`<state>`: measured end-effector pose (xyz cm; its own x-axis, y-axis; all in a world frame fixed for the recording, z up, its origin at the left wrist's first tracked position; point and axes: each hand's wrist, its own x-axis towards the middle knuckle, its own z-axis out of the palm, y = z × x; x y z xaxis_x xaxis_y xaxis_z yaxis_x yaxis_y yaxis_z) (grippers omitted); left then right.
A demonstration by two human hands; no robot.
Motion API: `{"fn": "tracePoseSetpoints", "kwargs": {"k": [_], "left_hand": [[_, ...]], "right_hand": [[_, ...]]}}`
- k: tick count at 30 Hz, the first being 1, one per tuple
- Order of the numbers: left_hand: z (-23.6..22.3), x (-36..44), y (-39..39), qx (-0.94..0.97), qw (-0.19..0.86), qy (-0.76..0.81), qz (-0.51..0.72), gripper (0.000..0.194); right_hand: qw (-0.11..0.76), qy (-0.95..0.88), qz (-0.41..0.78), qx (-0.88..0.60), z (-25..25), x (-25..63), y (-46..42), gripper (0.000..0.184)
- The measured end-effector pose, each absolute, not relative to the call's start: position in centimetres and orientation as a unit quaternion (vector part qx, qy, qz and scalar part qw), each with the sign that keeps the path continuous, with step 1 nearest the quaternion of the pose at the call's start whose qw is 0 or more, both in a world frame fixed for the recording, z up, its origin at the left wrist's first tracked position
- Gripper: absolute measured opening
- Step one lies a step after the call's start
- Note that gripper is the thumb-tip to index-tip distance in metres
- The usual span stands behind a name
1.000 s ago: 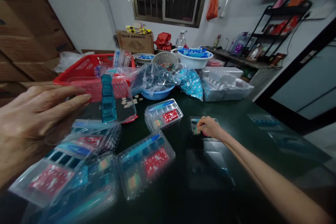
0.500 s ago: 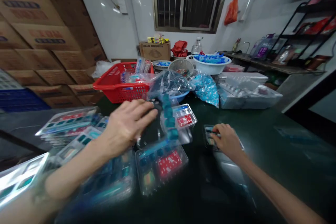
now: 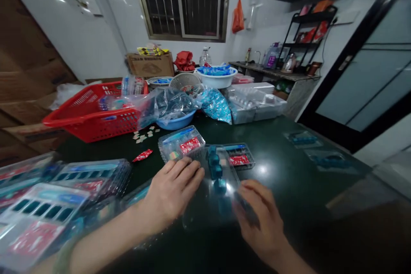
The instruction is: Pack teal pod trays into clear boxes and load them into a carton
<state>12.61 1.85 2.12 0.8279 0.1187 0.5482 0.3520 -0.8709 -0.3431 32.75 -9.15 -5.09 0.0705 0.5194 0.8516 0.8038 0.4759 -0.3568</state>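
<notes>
Between my hands is a clear plastic tray (image 3: pixel 229 165) with a column of teal blocks (image 3: pixel 215 167) in it. My left hand (image 3: pixel 175 188) is closed at its left edge, fingers curled and pressed together. My right hand (image 3: pixel 260 218), slightly blurred, curves its thumb and fingers round the right edge. Just beyond my left fingers lies a stack of filled trays (image 3: pixel 181 141), the top one with a red packet, a blue strip and a small pale piece. Another filled tray (image 3: pixel 239 156) with a red packet sits behind the held one.
Stacked filled trays (image 3: pixel 93 175) crowd the left side. A loose red packet (image 3: pixel 142 155) and small pale pieces (image 3: pixel 144 135) lie before a red basket (image 3: pixel 93 122). A blue bowl (image 3: pixel 176 120), a bag of blue packets (image 3: pixel 215 105) and clear trays (image 3: pixel 255 105) stand behind.
The view has turned right. My right hand has left a tray on the right and come to the teal-block tray. My left hand stays by that tray, now lower and nearer me.
</notes>
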Motion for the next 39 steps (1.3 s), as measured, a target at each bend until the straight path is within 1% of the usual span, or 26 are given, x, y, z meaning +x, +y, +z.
{"fn": "tracePoseSetpoints", "kwargs": {"k": [2, 4, 7, 9, 10, 12, 15, 17, 19, 21, 23, 25, 28, 30, 31, 34, 35, 39], "left_hand": [[2.0, 13.0, 1.5, -0.935, 0.175, -0.107, -0.289, 0.031], [2.5, 13.8, 1.1, -0.929, 0.109, -0.091, -0.343, 0.031], [3.4, 15.8, 0.1, -0.903, -0.037, -0.091, -0.418, 0.028], [3.9, 17.3, -0.7, -0.886, -0.141, -0.093, -0.431, 0.026], [4.0, 17.9, -1.1, -0.879, -0.182, -0.089, -0.431, 0.024], [4.1, 18.9, -1.6, -0.876, -0.23, -0.071, -0.418, 0.024], [4.0, 19.7, -2.0, -0.892, -0.231, -0.049, -0.386, 0.029], [3.9, 20.1, -2.0, -0.899, -0.224, -0.044, -0.374, 0.032], [3.9, 20.4, -1.8, -0.9, -0.225, -0.054, -0.371, 0.035], [3.7, 20.4, -1.5, -0.898, -0.242, -0.078, -0.359, 0.039], [3.4, 20.0, -1.2, -0.891, -0.276, -0.111, -0.344, 0.047], [3.1, 19.3, -1.0, -0.878, -0.308, -0.148, -0.336, 0.056], [2.4, 18.3, -0.8, -0.862, -0.323, -0.201, -0.334, 0.066], [2.1, 18.1, -0.6, -0.856, -0.321, -0.228, -0.335, 0.062], [2.1, 18.2, -0.5, -0.85, -0.322, -0.241, -0.341, 0.055], [2.0, 19.3, 0.1, -0.814, -0.346, -0.302, -0.356, 0.022], [1.9, 19.8, 0.4, -0.798, -0.364, -0.328, -0.351, 0.018], [0.5, 22.1, 2.4, -0.747, -0.419, -0.411, -0.311, 0.02]], "right_hand": [[0.593, -0.598, -0.058, -0.536, -5.5, 33.2, -9.4, 0.058], [0.636, -0.534, 0.057, -0.554, -5.3, 33.8, -9.0, 0.058], [0.665, -0.502, 0.239, -0.499, -4.2, 34.9, -7.6, 0.059], [0.671, -0.497, 0.314, -0.452, -3.3, 35.3, -6.8, 0.055], [0.676, -0.494, 0.329, -0.437, -3.0, 35.5, -6.6, 0.05], [0.694, -0.482, 0.334, -0.418, -2.7, 36.0, -6.4, 0.039], [0.717, -0.469, 0.315, -0.409, -2.9, 36.9, -6.7, 0.026], [0.725, -0.467, 0.263, -0.433, -3.1, 37.8, -7.1, 0.021], [0.719, -0.478, 0.18, -0.471, -3.2, 38.7, -7.6, 0.017], [0.712, -0.491, 0.11, -0.49, -3.3, 39.6, -8.0, 0.012], [0.715, -0.488, 0.083, -0.494, -3.5, 40.3, -8.4, 0.007], [0.721, -0.476, 0.096, -0.494, -3.9, 41.0, -8.5, 0.006], [0.71, -0.462, 0.113, -0.52, -4.4, 41.8, -8.5, 0.012], [0.7, -0.458, 0.108, -0.538, -4.6, 42.1, -8.2, 0.014], [0.694, -0.459, 0.108, -0.544, -4.6, 42.3, -8.0, 0.014], [0.664, -0.474, 0.124, -0.565, -4.7, 42.8, -7.1, 0.015], [0.649, -0.482, 0.133, -0.573, -4.8, 43.1, -6.6, 0.016], [0.596, -0.508, 0.178, -0.596, -5.9, 44.8, -3.7, 0.024]]}}
